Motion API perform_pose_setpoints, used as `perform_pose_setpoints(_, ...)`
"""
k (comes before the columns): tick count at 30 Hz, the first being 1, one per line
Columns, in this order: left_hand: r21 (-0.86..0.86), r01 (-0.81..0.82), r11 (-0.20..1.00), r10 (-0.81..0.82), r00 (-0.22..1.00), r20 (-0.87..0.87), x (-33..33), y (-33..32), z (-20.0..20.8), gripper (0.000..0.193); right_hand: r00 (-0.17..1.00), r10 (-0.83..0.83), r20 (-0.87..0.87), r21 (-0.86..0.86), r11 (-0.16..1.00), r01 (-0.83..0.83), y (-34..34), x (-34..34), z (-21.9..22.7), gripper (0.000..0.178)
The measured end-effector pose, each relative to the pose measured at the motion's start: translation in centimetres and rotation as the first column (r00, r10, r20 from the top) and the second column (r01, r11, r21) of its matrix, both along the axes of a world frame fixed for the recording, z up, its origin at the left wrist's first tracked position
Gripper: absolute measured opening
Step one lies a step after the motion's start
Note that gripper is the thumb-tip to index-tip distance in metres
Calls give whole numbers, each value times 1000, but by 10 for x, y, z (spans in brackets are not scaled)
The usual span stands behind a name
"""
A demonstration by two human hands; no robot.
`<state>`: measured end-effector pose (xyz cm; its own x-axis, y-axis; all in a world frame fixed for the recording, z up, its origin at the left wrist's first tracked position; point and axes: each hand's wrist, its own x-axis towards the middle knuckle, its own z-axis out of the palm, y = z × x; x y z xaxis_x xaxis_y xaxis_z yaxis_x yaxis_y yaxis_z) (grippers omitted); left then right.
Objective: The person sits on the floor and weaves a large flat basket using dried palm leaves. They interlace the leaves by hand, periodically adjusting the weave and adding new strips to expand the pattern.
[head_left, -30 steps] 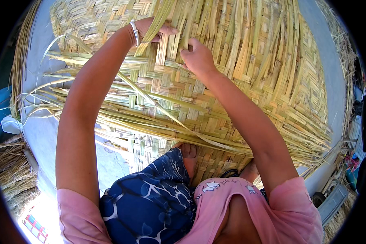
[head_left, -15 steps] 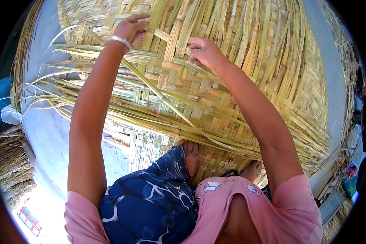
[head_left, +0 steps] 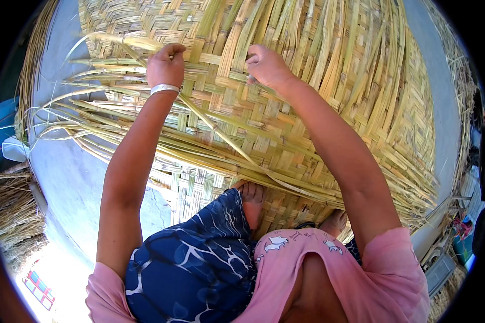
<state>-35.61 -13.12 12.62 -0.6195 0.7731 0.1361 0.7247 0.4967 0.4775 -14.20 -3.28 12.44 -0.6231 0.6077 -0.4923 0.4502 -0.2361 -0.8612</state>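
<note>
1. Left hand [head_left: 166, 64]: fingers curled together, closed on a pale split-cane strip [head_left: 132, 41], whose free end trails leftward, blurred.
2. Right hand [head_left: 268, 65]: fingers bent, thumb and forefinger at the lower part of the lengthwise strips [head_left: 328, 59]; cannot tell whether anything is pinched.
3. Change: half a second ago the left hand was higher, its fingers extended beside the lengthwise strips; now lower and curled. Right hand nearly unmoved. One second ago the left hand held several lengthwise strips raised; these now lie down on the weave.
4. Woven cane mat [head_left: 248, 124]: beneath and between both hands, running down to the person's feet. A loose bundle of strips [head_left: 221, 166] crosses it below the hands; one single strip [head_left: 215, 129] slants down from near the left wrist, which bears a silver-coloured bangle [head_left: 165, 89].
5. Bare foot [head_left: 251, 195] rests on the mat's near part.
6. Surface: grey-blue floor [head_left: 108, 167] under the mat.
7. Surroundings: dry stalks [head_left: 16, 210] at left, straw [head_left: 458, 86] along the right, grey plastic object [head_left: 441, 272] lower right.
</note>
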Motion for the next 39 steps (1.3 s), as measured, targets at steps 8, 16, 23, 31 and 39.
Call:
perform_pose_setpoints(8, 19, -62, 998, 60, 993, 100, 2, -10, 10, 14, 998, 55, 20, 138, 989, -57, -10, 8, 13, 42)
perform_pose_setpoints(16, 93, 156, 983, -141, 977, -157, 3, -19, 14, 17, 890, 296, 348, 768, 455, -451, -30, 41, 7, 42)
perform_pose_setpoints(23, -98, 66, 993, -55, 993, 106, -13, -18, 7, 29, 886, 289, 362, 801, 391, -454, -44, 48, 7, 32)
perform_pose_setpoints(31, 154, -104, 983, 14, 866, 500, 6, -70, 23, 30, 910, 343, 232, 578, 704, -413, -109, 128, 37, 26)
perform_pose_setpoints(39, -388, 114, 915, 379, 89, 921, 83, -123, 41, 36, 929, 357, 102, 506, 785, -357, -171, 137, 36, 22)
